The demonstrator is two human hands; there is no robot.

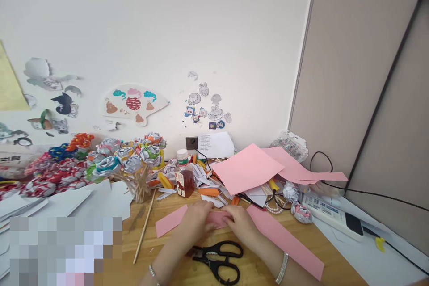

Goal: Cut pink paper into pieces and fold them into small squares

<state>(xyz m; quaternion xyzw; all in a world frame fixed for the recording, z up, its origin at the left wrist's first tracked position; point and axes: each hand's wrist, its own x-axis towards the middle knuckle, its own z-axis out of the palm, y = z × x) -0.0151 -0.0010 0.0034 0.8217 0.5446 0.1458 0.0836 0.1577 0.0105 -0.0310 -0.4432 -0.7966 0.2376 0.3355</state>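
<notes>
A small piece of pink paper (216, 218) lies between my two hands, just above the wooden table. My left hand (197, 217) has its fingers curled over the left end of this paper. At the other end, my right hand (240, 222) pinches it between thumb and fingers. Black-handled scissors (226, 258) rest on the table below my hands, their blades partly hidden by my left forearm. One short pink paper strip (170, 221) lies left of my left hand. A longer pink strip (290, 242) passes behind my right wrist and slants toward the front right.
Pink sheets (248, 169) lie on a pile of paper scraps behind my hands. Near them stands a drink bottle (184, 176). Paper flowers (132, 161) on sticks and white papers (70, 201) fill the left. A wooden stick (145, 228) and a power strip (330, 216) flank the work area.
</notes>
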